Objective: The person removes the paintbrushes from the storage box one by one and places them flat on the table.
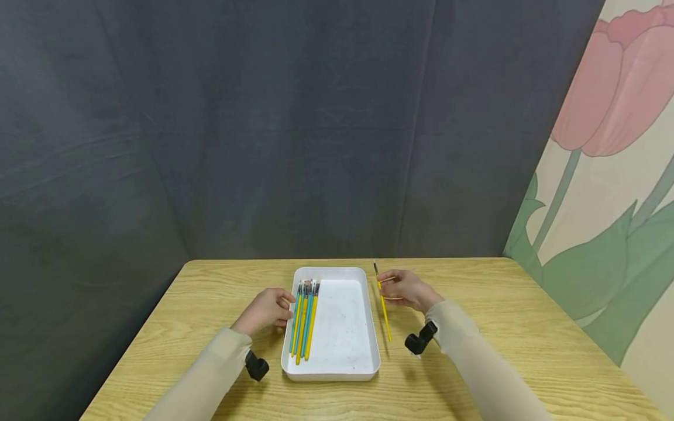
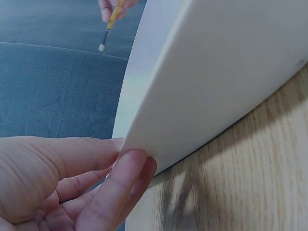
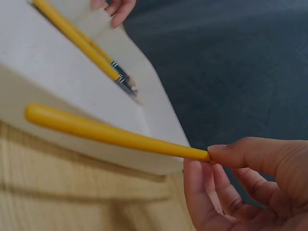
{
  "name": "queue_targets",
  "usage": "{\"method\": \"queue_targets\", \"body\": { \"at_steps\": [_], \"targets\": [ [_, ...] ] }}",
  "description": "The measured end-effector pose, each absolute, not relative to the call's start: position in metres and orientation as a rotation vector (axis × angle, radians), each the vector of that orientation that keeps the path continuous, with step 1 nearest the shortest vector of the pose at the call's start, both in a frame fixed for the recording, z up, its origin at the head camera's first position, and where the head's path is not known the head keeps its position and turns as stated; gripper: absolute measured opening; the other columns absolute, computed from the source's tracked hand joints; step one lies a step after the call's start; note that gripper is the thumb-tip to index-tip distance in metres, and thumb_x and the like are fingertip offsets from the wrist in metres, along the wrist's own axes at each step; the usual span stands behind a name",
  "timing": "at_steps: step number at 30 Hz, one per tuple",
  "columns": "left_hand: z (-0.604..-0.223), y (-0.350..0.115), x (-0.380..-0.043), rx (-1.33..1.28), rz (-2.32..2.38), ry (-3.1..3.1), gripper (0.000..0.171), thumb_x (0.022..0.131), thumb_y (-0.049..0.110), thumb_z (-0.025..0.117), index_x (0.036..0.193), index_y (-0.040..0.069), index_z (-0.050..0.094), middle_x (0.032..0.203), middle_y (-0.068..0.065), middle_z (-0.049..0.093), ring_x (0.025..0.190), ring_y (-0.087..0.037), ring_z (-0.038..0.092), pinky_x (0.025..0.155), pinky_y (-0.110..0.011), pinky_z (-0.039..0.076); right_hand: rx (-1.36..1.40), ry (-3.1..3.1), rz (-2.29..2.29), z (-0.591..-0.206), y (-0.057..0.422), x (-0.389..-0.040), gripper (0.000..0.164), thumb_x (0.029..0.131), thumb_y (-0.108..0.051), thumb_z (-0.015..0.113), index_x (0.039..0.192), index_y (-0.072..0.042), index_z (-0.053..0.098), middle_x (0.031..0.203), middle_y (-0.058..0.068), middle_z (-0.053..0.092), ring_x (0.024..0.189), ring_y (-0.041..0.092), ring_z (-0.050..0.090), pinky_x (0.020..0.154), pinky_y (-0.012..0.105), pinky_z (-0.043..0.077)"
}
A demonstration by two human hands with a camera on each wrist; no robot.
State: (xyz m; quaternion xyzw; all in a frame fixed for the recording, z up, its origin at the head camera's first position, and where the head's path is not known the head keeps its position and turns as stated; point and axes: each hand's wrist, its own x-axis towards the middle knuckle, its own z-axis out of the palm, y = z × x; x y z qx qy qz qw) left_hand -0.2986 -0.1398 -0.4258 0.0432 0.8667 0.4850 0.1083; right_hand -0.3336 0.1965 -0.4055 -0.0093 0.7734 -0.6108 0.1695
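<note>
My right hand [image 1: 406,289] pinches a yellow-handled paintbrush [image 1: 386,318] between thumb and fingertips, just right of the white tray [image 1: 344,327]. Its bristles point away from me, and the right wrist view shows the thick handle end [image 3: 72,124] stretching out from the fingers. On the tray's left side, my left hand [image 1: 271,308] grips the rim, with the thumb at the edge and fingers against the outer wall [image 2: 192,86]. Several yellow and blue paintbrushes [image 1: 304,321] lie side by side along the left part of the tray, bristles toward the far end.
The tray stands on a wood-grain table [image 1: 447,362]. A dark curtain [image 1: 316,128] hangs behind the table and along its left side. To the right is a wall covering with a large pink tulip [image 1: 605,82].
</note>
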Motion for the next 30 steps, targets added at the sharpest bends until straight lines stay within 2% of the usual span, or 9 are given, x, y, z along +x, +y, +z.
{"method": "queue_targets", "body": {
  "at_steps": [7, 14, 26, 30],
  "targets": [
    [-0.427, -0.137, -0.298, 0.088, 1.430, 2.564, 0.030, 0.084, -0.003, 0.070, 0.113, -0.003, 0.063, 0.091, -0.012, 0.056, 0.072, -0.019, 0.061, 0.064, -0.032, 0.058, -0.033, 2.202, -1.731, -0.424, 0.198, -0.333, 0.040, 0.090, 0.006, 0.058, 0.128, 0.012, 0.045, 0.094, 0.009, 0.056, 0.074, 0.012, 0.060, 0.070, 0.029, 0.058],
    [-0.427, -0.137, -0.298, 0.077, 1.425, 2.567, 0.029, 0.084, -0.002, 0.070, 0.113, -0.002, 0.063, 0.090, -0.011, 0.055, 0.072, -0.018, 0.061, 0.064, -0.031, 0.058, 0.032, 2.212, -1.709, -0.440, 0.195, -0.333, 0.035, 0.087, 0.010, 0.057, 0.121, 0.010, 0.051, 0.086, 0.008, 0.057, 0.069, 0.011, 0.058, 0.061, 0.024, 0.056],
    [-0.427, -0.138, -0.299, 0.082, 1.436, 2.561, 0.028, 0.084, -0.003, 0.070, 0.112, -0.002, 0.064, 0.090, -0.011, 0.055, 0.073, -0.019, 0.061, 0.065, -0.031, 0.058, 0.104, 2.256, -1.630, -0.450, 0.189, -0.334, 0.033, 0.085, 0.010, 0.061, 0.117, 0.007, 0.054, 0.087, 0.010, 0.059, 0.063, 0.011, 0.057, 0.058, 0.023, 0.055],
    [-0.427, -0.137, -0.299, 0.079, 1.432, 2.560, 0.029, 0.084, -0.003, 0.070, 0.112, -0.002, 0.064, 0.090, -0.011, 0.055, 0.073, -0.019, 0.061, 0.065, -0.031, 0.058, 0.093, 2.302, -1.589, -0.450, 0.186, -0.334, 0.031, 0.084, 0.009, 0.063, 0.113, 0.007, 0.057, 0.083, 0.007, 0.058, 0.061, 0.011, 0.056, 0.057, 0.022, 0.054]
  ]
}}
